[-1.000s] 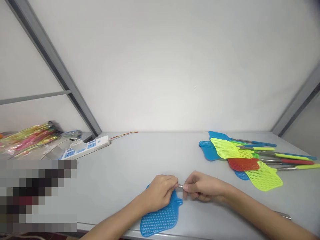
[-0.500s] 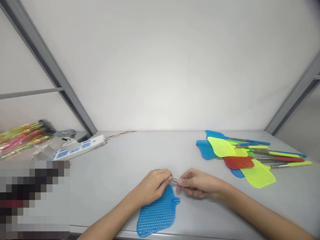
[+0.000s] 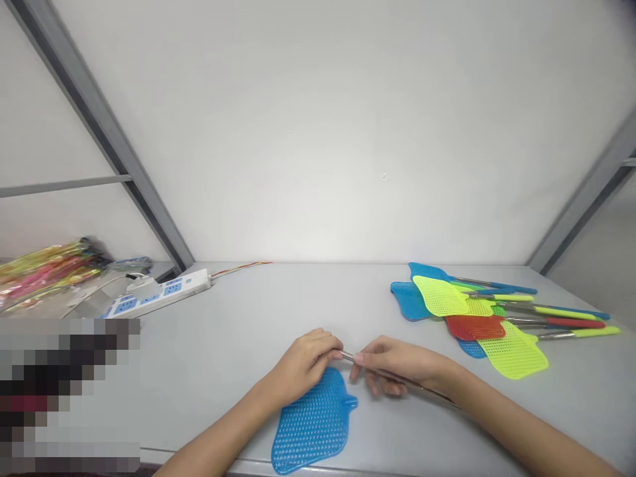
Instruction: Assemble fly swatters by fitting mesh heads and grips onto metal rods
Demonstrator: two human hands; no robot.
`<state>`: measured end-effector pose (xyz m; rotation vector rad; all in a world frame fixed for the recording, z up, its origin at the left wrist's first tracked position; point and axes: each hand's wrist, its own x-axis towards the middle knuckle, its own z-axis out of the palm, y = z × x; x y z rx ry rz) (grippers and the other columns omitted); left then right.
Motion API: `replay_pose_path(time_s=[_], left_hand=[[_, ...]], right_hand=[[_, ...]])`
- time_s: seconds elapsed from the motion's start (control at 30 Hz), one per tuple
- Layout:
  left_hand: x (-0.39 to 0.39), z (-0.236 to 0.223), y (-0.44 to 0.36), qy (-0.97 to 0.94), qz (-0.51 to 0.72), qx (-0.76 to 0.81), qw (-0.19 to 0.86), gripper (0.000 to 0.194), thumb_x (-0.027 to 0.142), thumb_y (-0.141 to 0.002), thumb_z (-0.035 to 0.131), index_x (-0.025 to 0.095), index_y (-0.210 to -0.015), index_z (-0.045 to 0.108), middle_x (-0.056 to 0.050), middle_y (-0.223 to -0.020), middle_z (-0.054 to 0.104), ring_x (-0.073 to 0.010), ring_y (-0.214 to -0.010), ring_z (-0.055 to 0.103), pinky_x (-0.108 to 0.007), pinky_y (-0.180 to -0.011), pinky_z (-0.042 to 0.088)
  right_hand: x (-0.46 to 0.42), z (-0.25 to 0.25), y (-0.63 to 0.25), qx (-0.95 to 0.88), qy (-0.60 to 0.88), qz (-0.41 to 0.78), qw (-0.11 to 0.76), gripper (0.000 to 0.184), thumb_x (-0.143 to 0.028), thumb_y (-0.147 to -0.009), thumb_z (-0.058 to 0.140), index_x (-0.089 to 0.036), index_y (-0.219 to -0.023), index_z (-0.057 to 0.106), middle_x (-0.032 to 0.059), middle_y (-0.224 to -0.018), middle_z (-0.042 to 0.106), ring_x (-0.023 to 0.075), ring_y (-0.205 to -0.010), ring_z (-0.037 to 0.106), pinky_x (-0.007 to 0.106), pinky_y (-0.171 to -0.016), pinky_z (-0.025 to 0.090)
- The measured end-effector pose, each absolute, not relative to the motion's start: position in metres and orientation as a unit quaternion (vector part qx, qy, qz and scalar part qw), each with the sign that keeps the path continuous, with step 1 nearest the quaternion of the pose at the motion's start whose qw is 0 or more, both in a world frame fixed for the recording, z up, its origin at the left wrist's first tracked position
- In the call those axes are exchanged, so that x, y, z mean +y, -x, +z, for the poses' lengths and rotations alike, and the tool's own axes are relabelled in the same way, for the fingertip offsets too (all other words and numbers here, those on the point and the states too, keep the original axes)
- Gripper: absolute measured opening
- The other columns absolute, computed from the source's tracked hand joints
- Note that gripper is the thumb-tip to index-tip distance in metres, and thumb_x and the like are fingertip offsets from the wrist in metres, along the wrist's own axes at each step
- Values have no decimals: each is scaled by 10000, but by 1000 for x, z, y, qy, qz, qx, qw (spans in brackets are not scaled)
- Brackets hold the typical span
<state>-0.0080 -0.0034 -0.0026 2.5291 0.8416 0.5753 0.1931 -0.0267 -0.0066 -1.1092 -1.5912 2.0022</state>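
A blue mesh fly swatter head lies flat at the table's near edge. My left hand is closed on the neck of that head. My right hand pinches a thin metal rod, whose tip meets the swatter neck between my two hands. The rod runs back to the right under my right wrist.
A pile of several finished fly swatters in blue, yellow-green and red lies at the right. A white and blue power strip sits at the left, with a bag of coloured items behind it. A white wall stands behind the grey table.
The metal rod now shows longer, running out under my right wrist. Both hands stay together at the swatter neck; the view has shifted slightly.
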Motion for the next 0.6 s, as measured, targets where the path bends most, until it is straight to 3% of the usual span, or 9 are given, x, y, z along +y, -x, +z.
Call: replay_pose_path(time_s=[0.6], left_hand=[[17, 0, 22, -758, 432, 473, 122, 246, 277, -854, 285, 185, -735, 481, -13, -765, 455, -142, -730, 459, -253, -678, 370]], right_hand=[[-19, 4, -206, -561, 419, 688, 192, 407, -473, -756, 420, -102, -783, 585, -62, -440, 398, 8, -301, 288, 157, -315, 182]])
